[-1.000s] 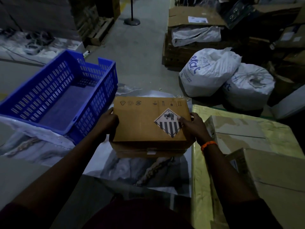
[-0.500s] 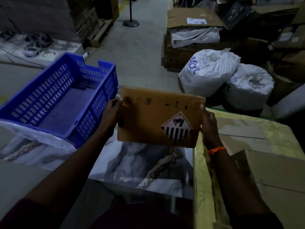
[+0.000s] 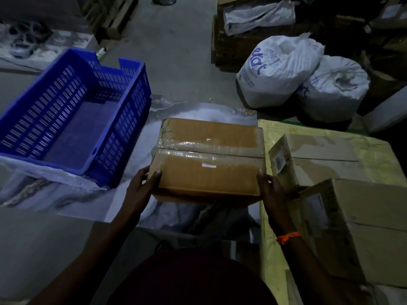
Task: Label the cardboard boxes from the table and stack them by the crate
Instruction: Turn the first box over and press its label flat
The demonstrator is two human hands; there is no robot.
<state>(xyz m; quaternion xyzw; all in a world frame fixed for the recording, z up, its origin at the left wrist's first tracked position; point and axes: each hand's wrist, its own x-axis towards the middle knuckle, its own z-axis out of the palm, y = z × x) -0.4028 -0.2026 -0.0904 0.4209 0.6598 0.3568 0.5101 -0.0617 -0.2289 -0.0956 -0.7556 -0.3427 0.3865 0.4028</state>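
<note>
since a second ago the cardboard box has been turned over: the face with the striped diamond hazard sticker is out of sight, and the taped seam now faces up. it sits low between the blue crate and the table, just beside both. whether it rests on the pale sheet below cannot be told.

the left hand grips the near left corner, thumb on top. the right hand clasps the near right corner the same way, with an orange wristband behind it. judging from this, the box is being set by the crate with its plain top ready for a label.

a small white strip on the box is too small to read. two more boxes wait on the table, their side labels blurred. the nearer white sack carries blue lettering that looks like "ekat", partly hidden.
</note>
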